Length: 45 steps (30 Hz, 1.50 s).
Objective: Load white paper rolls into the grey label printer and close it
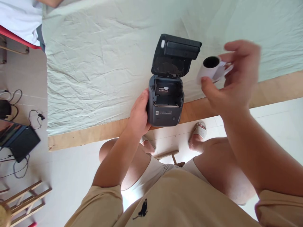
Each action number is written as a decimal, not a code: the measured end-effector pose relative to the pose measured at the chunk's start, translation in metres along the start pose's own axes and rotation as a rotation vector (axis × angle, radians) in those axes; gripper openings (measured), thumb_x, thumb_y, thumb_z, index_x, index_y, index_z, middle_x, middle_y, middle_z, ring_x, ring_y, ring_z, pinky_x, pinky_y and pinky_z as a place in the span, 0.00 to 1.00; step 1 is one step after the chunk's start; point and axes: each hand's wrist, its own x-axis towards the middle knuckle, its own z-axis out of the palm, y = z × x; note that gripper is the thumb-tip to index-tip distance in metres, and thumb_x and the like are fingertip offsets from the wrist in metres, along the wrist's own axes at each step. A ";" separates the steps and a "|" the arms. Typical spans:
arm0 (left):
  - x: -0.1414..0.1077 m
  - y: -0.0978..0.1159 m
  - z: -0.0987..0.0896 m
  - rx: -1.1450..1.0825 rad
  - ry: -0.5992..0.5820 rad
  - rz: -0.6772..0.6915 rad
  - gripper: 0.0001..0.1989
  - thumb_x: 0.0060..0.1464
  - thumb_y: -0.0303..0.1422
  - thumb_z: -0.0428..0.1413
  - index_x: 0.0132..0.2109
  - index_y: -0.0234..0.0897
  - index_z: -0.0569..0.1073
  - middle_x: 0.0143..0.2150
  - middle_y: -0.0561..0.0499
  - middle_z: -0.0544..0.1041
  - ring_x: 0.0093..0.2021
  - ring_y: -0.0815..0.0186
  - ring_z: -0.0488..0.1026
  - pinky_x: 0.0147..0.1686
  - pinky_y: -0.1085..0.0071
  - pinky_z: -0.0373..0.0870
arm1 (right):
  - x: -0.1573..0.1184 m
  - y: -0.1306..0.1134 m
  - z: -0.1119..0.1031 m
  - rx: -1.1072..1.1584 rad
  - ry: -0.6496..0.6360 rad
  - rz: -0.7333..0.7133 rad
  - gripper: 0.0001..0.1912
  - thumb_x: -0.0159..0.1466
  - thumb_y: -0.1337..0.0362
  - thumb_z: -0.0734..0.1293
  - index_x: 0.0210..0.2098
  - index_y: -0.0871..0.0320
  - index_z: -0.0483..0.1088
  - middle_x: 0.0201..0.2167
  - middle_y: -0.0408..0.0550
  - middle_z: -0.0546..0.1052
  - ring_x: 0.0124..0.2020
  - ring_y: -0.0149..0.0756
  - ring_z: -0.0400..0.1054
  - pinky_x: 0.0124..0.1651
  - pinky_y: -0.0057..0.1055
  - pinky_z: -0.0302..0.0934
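My left hand [140, 115] grips the left side of a dark portable label printer [165, 115], held over the table's near edge. The printer's lid [174, 56] stands swung up, and its paper compartment [167, 90] shows a small printed label at the bottom with no roll inside. To the right of the lid, my right hand [236, 75] pinches a white paper roll [204, 72] with a dark hollow core. A loose end of the paper curls off toward my fingers. The roll is apart from the printer.
A wrinkled pale green cloth [99, 63] covers the table, with a bare wooden edge [90, 137] along the front. Another person's white clothing [21, 19] shows at the upper left. On the left floor are a black device [23, 142], cables and a wooden stool [28, 201].
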 end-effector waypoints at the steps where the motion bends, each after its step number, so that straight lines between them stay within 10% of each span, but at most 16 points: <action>1: 0.000 -0.001 0.000 -0.010 -0.001 0.006 0.20 0.68 0.54 0.61 0.42 0.42 0.81 0.38 0.52 0.87 0.49 0.56 0.89 0.47 0.63 0.87 | -0.001 -0.009 -0.001 0.008 0.029 -0.040 0.33 0.61 0.59 0.73 0.64 0.50 0.63 0.57 0.56 0.81 0.51 0.47 0.80 0.50 0.45 0.76; 6: -0.001 0.000 0.001 -0.040 -0.048 0.056 0.20 0.71 0.53 0.58 0.47 0.42 0.82 0.45 0.51 0.89 0.64 0.53 0.85 0.62 0.60 0.85 | -0.006 -0.057 0.006 -0.072 -0.116 -0.196 0.16 0.70 0.64 0.67 0.57 0.48 0.71 0.51 0.50 0.85 0.51 0.48 0.82 0.54 0.49 0.76; 11: -0.006 0.003 0.003 -0.014 -0.155 0.081 0.16 0.70 0.49 0.61 0.48 0.41 0.81 0.49 0.51 0.89 0.67 0.55 0.83 0.64 0.62 0.84 | -0.001 -0.050 0.017 -0.165 -0.230 -0.266 0.13 0.70 0.70 0.67 0.50 0.49 0.76 0.51 0.47 0.88 0.48 0.49 0.83 0.51 0.48 0.73; 22: -0.001 -0.001 -0.006 0.004 -0.219 0.072 0.18 0.65 0.53 0.63 0.45 0.42 0.81 0.48 0.50 0.88 0.63 0.49 0.84 0.55 0.58 0.87 | -0.003 -0.055 0.019 0.007 -0.054 -0.511 0.14 0.69 0.75 0.70 0.45 0.49 0.77 0.35 0.38 0.84 0.36 0.38 0.78 0.41 0.40 0.63; 31: -0.003 -0.001 -0.010 0.134 -0.219 0.176 0.30 0.53 0.47 0.76 0.58 0.46 0.75 0.47 0.51 0.87 0.45 0.55 0.88 0.41 0.62 0.84 | -0.011 -0.056 0.016 0.275 -0.049 -0.373 0.05 0.72 0.65 0.69 0.46 0.49 0.73 0.32 0.38 0.82 0.36 0.37 0.79 0.45 0.42 0.68; 34: 0.001 -0.003 -0.011 0.163 -0.213 0.211 0.33 0.49 0.49 0.77 0.57 0.46 0.75 0.52 0.48 0.86 0.52 0.51 0.87 0.47 0.59 0.87 | -0.005 -0.041 0.019 0.289 0.126 -0.279 0.09 0.72 0.60 0.68 0.52 0.49 0.74 0.48 0.46 0.81 0.45 0.42 0.79 0.44 0.42 0.69; 38: 0.007 -0.007 -0.015 0.208 -0.246 0.218 0.37 0.46 0.52 0.77 0.58 0.46 0.73 0.52 0.47 0.85 0.53 0.49 0.87 0.46 0.58 0.87 | 0.002 -0.019 0.023 0.329 -0.034 -0.193 0.31 0.74 0.42 0.67 0.72 0.39 0.62 0.70 0.50 0.72 0.67 0.53 0.74 0.58 0.50 0.73; 45: 0.016 -0.014 -0.023 0.209 -0.296 0.259 0.40 0.45 0.51 0.78 0.61 0.47 0.73 0.57 0.48 0.85 0.55 0.50 0.86 0.50 0.58 0.88 | -0.007 -0.021 0.018 0.458 -0.147 -0.047 0.24 0.76 0.40 0.66 0.66 0.37 0.70 0.60 0.47 0.79 0.64 0.52 0.77 0.66 0.56 0.74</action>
